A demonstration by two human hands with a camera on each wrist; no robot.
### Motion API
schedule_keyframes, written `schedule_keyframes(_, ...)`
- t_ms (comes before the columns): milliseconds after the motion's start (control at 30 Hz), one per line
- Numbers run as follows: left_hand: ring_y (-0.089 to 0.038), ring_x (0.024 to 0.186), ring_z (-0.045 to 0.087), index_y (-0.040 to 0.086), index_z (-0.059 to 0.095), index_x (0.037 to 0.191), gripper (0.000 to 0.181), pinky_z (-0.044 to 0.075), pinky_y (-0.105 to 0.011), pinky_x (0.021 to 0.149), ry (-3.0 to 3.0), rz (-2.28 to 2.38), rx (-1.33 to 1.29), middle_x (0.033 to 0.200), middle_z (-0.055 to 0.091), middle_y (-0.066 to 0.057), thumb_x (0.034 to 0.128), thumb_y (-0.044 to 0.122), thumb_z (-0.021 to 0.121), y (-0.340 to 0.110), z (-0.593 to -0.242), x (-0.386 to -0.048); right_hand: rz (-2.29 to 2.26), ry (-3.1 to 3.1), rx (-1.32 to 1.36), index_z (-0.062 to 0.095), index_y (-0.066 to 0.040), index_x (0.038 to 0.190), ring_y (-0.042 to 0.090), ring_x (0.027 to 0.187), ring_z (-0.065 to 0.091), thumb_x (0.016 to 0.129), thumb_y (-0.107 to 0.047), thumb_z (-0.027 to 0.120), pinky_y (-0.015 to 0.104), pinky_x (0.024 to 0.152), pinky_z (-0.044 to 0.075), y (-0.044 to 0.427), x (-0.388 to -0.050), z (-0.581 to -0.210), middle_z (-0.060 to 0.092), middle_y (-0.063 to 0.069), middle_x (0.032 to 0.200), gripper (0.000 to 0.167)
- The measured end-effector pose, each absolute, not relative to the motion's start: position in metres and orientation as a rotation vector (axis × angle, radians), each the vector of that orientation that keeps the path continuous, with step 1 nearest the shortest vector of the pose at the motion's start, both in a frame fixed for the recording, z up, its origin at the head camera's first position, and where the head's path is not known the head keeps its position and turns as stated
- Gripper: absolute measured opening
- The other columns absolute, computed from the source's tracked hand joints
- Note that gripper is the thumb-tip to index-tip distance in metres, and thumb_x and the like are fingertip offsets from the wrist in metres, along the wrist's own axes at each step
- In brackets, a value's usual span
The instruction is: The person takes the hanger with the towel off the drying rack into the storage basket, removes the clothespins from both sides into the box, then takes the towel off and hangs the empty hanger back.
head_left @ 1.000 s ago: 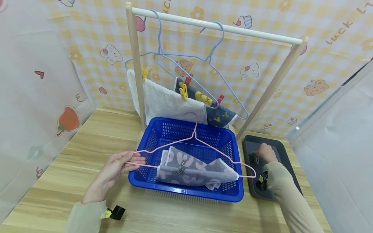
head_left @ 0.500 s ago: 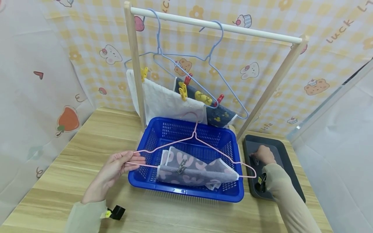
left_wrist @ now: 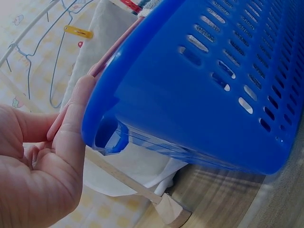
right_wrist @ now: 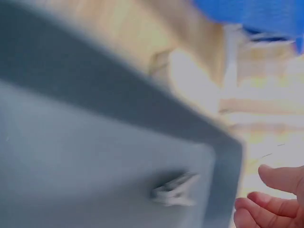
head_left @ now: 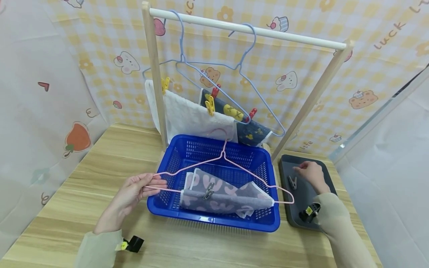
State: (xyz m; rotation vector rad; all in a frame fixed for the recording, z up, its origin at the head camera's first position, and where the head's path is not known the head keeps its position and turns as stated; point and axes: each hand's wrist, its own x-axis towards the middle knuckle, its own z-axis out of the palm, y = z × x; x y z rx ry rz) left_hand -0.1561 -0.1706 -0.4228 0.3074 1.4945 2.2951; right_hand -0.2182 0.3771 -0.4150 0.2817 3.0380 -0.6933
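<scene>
My left hand (head_left: pixel 135 190) pinches the left end of a pink hanger (head_left: pixel 197 163), as the left wrist view also shows near the basket's rim. The hanger lies over a blue plastic basket (head_left: pixel 214 219). A grey cloth with pink shapes (head_left: pixel 228 199) is draped over the hanger's bottom bar, and a grey clothespin (head_left: pixel 208 191) is clipped to it left of centre. My right hand (head_left: pixel 313 175) hovers over a dark grey tray (head_left: pixel 303 190), its fingers loosely bent and holding nothing. Beside it in the tray lies another grey clothespin (right_wrist: pixel 175 190).
Behind the basket stands a wooden rack with a white rail (head_left: pixel 248 29). Two blue hangers hang there, one with a white cloth (head_left: pixel 191 115) on yellow clothespins, one with a dark printed cloth (head_left: pixel 251 134) on red clothespins. The wooden tabletop (head_left: pixel 83 178) extends left and in front.
My right hand has drawn away from the clothespin in the tray, moving up and right, and its fingers have loosened. The left hand, hanger and cloth have stayed put.
</scene>
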Motion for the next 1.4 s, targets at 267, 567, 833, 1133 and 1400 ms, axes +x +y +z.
schedule_keyframes(267, -0.015, 0.092, 0.068, 0.011, 0.065, 0.102, 0.025, 0.053, -0.023, 0.078, 1.507, 2.289, 0.310, 0.097, 0.071, -0.006, 0.1022, 0.013, 0.040, -0.170, -0.423, -0.156, -0.875, 3.043, 0.159, 0.066, 0.005, 0.101, 0.016, 0.067, 0.062, 0.093, -0.031, 0.060, 0.024, 0.056, 0.049, 0.359, -0.198, -0.383, 0.068, 0.009, 0.077, 0.038)
schedule_keyframes(567, -0.015, 0.092, 0.068, 0.011, 0.065, 0.102, 0.025, 0.053, -0.023, 0.078, 1.506, 2.286, 0.303, 0.097, 0.071, -0.006, 0.1021, 0.014, 0.040, -0.170, -0.424, -0.156, -1.078, 3.167, -0.141, 0.068, 0.004, 0.092, 0.006, 0.058, 0.059, 0.089, -0.020, 0.066, 0.017, 0.050, 0.048, 0.313, -0.179, -0.353, 0.068, 0.012, 0.075, 0.024)
schedule_keyframes(833, -0.016, 0.092, 0.068, 0.010, 0.064, 0.102, 0.024, 0.054, -0.024, 0.078, 1.511, 2.282, 0.300, 0.098, 0.071, -0.006, 0.1019, 0.015, 0.041, -0.171, -0.425, -0.156, -1.140, 3.127, -0.407, 0.071, -0.001, 0.088, 0.013, 0.060, 0.062, 0.087, -0.012, 0.068, 0.018, 0.052, 0.049, 0.260, -0.168, -0.334, 0.069, 0.007, 0.074, 0.011)
schedule_keyframes(1133, -0.015, 0.091, 0.068, 0.010, 0.065, 0.102, 0.024, 0.054, -0.023, 0.077, 1.499, 2.291, 0.299, 0.098, 0.071, -0.006, 0.1019, 0.014, 0.041, -0.172, -0.424, -0.156, -1.156, 2.903, -0.759, 0.070, -0.004, 0.091, 0.006, 0.061, 0.058, 0.083, -0.010, 0.072, 0.022, 0.053, 0.051, 0.207, -0.162, -0.339, 0.067, -0.002, 0.075, 0.010)
schedule_keyframes(1400, -0.016, 0.092, 0.068, 0.007, 0.063, 0.105, 0.024, 0.053, -0.025, 0.079, 1.499, 2.290, 0.314, 0.098, 0.071, -0.007, 0.1020, 0.015, 0.041, -0.172, -0.424, -0.155, -1.137, 2.735, -1.009, 0.068, -0.001, 0.096, 0.006, 0.066, 0.059, 0.081, -0.013, 0.075, 0.023, 0.059, 0.054, 0.171, -0.158, -0.343, 0.066, 0.000, 0.077, 0.021)
